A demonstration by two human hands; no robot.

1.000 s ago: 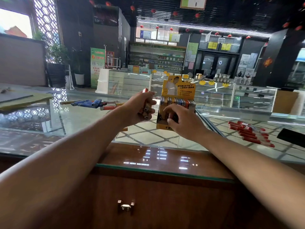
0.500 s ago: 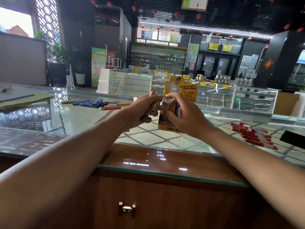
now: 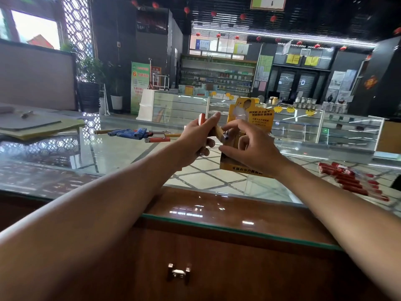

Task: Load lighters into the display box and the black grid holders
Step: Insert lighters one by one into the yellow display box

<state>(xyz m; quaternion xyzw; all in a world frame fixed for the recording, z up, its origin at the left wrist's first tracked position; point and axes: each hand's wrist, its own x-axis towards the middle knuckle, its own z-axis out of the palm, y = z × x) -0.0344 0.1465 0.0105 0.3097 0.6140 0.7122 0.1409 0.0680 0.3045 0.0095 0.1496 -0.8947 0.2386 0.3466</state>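
Observation:
A yellow display box (image 3: 251,118) stands upright on the glass counter, its lower front mostly hidden behind my hands. My left hand (image 3: 195,140) grips a bunch of lighters (image 3: 202,119), a red one sticking up on top. My right hand (image 3: 251,148) pinches the metal head of a tan lighter (image 3: 219,133) that still lies in the left hand's bunch, just in front of the box. Loose blue and red lighters (image 3: 138,134) lie on the glass to the left. A row of red lighters (image 3: 347,179) lies at the right.
The glass counter top (image 3: 108,157) ends in a near edge over a wooden cabinet with a metal latch (image 3: 179,273). A stack of flat boards (image 3: 41,127) sits at the far left. A dark object (image 3: 396,183) shows at the right edge. Shop shelves fill the background.
My right hand left the box's row of lighters and came up to my left hand, where it took hold of the tan lighter. Both hands sit slightly higher than before.

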